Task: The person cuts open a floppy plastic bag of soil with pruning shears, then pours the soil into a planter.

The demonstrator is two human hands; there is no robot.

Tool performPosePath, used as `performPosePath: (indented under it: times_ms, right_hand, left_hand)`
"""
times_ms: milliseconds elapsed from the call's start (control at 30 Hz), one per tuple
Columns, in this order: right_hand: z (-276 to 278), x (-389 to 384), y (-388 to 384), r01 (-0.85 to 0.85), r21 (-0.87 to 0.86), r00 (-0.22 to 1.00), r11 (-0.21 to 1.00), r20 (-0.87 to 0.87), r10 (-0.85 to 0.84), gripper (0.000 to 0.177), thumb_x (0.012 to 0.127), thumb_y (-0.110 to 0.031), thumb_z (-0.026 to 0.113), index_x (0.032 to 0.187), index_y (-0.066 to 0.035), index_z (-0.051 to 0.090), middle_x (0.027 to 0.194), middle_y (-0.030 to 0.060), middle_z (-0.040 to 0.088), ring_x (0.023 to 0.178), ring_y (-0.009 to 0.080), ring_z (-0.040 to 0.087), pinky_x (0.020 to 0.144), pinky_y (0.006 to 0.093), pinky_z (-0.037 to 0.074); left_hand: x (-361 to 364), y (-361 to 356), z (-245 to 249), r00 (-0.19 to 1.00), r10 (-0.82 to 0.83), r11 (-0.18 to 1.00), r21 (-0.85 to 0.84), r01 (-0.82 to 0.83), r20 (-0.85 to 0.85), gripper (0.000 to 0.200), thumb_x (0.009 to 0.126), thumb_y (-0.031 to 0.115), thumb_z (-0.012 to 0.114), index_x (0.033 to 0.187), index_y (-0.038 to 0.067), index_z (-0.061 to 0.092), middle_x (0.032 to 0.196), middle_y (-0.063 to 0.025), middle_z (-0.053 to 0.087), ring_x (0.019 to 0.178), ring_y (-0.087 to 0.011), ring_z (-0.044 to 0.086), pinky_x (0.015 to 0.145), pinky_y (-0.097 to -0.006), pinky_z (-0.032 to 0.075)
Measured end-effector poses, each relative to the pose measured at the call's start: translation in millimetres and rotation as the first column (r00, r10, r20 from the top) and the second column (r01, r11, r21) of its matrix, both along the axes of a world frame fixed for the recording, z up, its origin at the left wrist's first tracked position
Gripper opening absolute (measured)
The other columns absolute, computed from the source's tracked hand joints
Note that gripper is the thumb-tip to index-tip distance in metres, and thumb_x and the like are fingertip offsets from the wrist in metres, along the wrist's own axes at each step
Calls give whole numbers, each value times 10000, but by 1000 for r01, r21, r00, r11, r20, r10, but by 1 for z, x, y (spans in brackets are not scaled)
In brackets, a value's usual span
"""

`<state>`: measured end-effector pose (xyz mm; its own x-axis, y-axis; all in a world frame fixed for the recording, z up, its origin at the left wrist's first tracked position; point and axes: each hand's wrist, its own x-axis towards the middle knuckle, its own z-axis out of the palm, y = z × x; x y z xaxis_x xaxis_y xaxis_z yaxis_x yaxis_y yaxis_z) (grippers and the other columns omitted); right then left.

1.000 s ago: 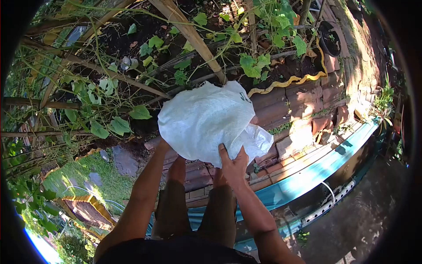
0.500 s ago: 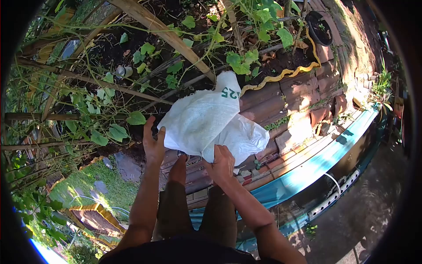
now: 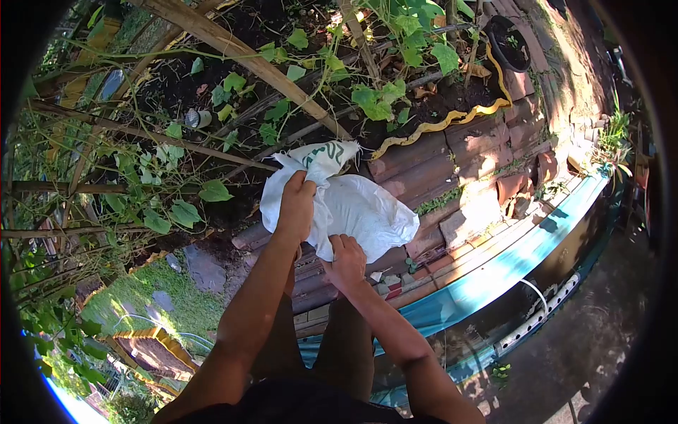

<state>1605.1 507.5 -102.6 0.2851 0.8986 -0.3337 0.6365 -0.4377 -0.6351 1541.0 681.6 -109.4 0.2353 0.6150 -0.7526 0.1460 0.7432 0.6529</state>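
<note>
A white woven sack (image 3: 367, 215) with green printing near its upper end is in front of me, over the brick-coloured tiles. My left hand (image 3: 295, 206) is closed on the bunched cloth at its left side, below the printed part. At the sack's lower edge, my right hand (image 3: 346, 260) grips the material with bent fingers. The printed end folds over toward the left hand, while the lower right part spreads out loosely. Whether anything is inside the sack cannot be seen.
Wooden poles (image 3: 240, 53) and leafy vines stand over dark soil at upper left. A wavy yellow edging (image 3: 441, 127) borders the bed, near a black pot (image 3: 508, 44). Blue-green sheeting (image 3: 494, 265) and a white pipe with holes (image 3: 540, 314) run along the right.
My left hand has moved right and up from the sack's left edge, and now grasps its cloth. The printed flap has folded left and down. My right hand stays near the lower edge.
</note>
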Motion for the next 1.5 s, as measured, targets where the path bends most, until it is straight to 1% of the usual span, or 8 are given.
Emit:
performPosePath:
  times_ms: [333,467,533,633,700,967,1167,1500]
  right_hand:
    - [2,-8,-43,90,-21,992,996,-91,-91,475,619,-146,845,1018,-68,598,971,110,624,937,347,611,788,448,508]
    - [16,-4,-72,130,45,985,991,-124,-123,528,608,-149,842,1056,-57,578,1047,138,617,974,363,601,843,435,510]
    - [27,7,-80,136,89,980,987,-155,-121,576,586,-154,857,1078,-54,576,1077,161,614,1010,378,597,868,431,505]
    - [11,37,-122,16,13,998,1000,57,-17,981,518,-175,895,1370,-20,434,1326,241,492,1219,429,486,1028,534,384]
    - [1,61,-132,-23,-106,976,994,215,45,1109,501,-181,902,1450,-15,354,1403,256,431,1278,442,435,1063,569,329]
    - [-34,91,-137,37,-170,987,985,159,-10,1065,515,-160,882,1440,-36,369,1250,225,521,1185,429,485,1011,529,384]
    - [56,63,-91,-8,-214,998,977,57,21,715,581,-112,822,1243,-93,552,1009,155,610,991,386,587,867,464,494]
    - [123,61,-93,34,-358,994,933,109,6,656,583,-222,894,1147,-43,612,966,172,660,911,406,648,786,474,527]
  left_hand:
    - [-43,-55,69,822,430,898,-274,-345,373,595,779,24,394,1366,-28,478,1312,-178,586,1197,-291,594,1061,-429,445]
    - [-59,-97,91,976,50,974,206,-94,212,337,752,-119,522,1080,-130,596,1277,-277,579,1160,-345,610,957,-369,491]
    - [-59,-89,130,912,-408,689,641,338,-42,293,742,-134,605,1034,-150,606,1320,-321,542,1176,-385,603,967,-366,484]
    - [-62,-102,141,890,-453,648,662,376,-62,311,772,-74,692,1065,-140,613,1372,-310,510,1179,-384,609,973,-358,480]
    - [-64,-129,140,969,5,999,-48,7,245,325,780,-62,717,1081,-138,619,1386,-307,502,1197,-374,602,977,-354,476]
    - [-59,-110,168,769,409,855,-501,-135,490,653,836,-73,351,1487,-25,350,1425,-138,519,1307,-231,518,1081,-349,407]
    - [-85,-42,166,807,354,922,-28,-387,472,626,782,-81,339,1403,-46,408,1339,-128,561,1238,-203,542,1087,-337,386]
    - [-125,-8,59,963,254,924,274,-268,87,240,830,-82,449,1041,19,501,949,-29,572,854,-94,527,782,-240,448]
